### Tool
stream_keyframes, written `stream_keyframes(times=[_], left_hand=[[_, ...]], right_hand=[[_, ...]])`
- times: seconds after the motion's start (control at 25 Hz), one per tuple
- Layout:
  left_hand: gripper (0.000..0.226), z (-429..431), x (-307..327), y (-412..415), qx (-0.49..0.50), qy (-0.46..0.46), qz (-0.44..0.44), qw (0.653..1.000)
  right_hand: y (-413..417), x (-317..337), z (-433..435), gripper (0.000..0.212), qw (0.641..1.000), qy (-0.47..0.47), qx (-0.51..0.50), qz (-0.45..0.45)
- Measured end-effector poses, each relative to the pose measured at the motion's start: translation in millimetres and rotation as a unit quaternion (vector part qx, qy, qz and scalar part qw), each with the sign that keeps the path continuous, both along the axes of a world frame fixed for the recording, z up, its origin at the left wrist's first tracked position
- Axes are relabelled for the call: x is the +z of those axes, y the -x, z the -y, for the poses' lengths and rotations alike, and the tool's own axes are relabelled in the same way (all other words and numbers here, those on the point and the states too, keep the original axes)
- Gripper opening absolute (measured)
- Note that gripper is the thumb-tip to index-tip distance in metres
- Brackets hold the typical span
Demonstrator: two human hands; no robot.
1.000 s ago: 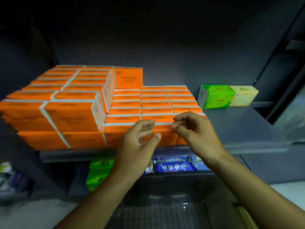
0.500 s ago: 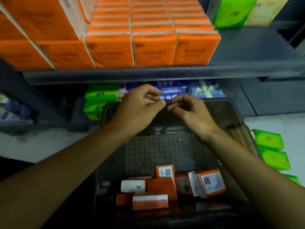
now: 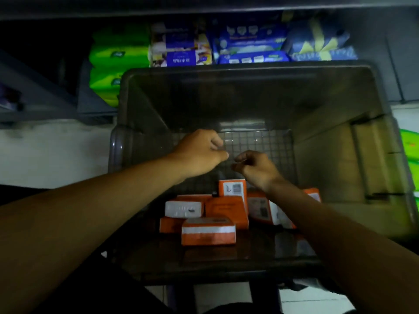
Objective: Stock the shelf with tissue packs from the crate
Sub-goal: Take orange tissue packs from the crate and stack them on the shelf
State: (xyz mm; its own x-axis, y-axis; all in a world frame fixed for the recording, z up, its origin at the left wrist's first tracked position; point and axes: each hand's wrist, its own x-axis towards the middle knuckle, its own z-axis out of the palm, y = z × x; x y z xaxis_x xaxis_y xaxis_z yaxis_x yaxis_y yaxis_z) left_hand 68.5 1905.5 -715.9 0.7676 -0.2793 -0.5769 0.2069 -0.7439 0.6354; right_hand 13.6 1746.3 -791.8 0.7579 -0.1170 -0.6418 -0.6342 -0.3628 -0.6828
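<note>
Crate (image 3: 328, 155), centre of frame: smoky translucent plastic, smooth glossy walls, grid-textured floor.
Orange tissue packs (image 3: 208, 234), lower centre: smooth film wrap, slight sheen, white bands.
Green packs (image 3: 118, 55), upper left: shiny plastic film.
Blue packs (image 3: 251, 48), top centre: glossy printed film.
Shelf (image 3: 204, 9), top edge: matt grey, metal-looking.

Only one cam here, a wide-angle worn on the head, tilted steeply down and forward so it stares right into the crate (image 3: 249, 70) from close above, crate filling most of the frame, with blue packs (image 3: 251, 47) along the top edge.
</note>
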Motion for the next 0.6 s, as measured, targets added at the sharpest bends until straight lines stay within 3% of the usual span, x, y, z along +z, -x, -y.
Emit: stream_keyframes(times=[0.08, 0.28, 0.48, 0.6], left_hand=[[0.027, -3, -14, 2, -0.026, -0.024, -0.039, 0.999], [0.018, -3, -28, 5, -0.084, -0.059, -0.081, 0.991], [0.022, 1, -28, 5, -0.104, -0.053, -0.098, 0.988], [0.018, 5, -25, 4, -0.095, -0.046, -0.099, 0.990]], right_hand=[[12, -23, -3, 0.014, 0.995, 0.048, 0.073, -0.042], [39, -53, -7, 0.044, 0.961, 0.134, 0.193, -0.148], [46, -79, -8, 0.087, 0.948, 0.098, 0.145, -0.266], [44, -77, -4, 0.090, 0.961, 0.056, 0.096, -0.253]])
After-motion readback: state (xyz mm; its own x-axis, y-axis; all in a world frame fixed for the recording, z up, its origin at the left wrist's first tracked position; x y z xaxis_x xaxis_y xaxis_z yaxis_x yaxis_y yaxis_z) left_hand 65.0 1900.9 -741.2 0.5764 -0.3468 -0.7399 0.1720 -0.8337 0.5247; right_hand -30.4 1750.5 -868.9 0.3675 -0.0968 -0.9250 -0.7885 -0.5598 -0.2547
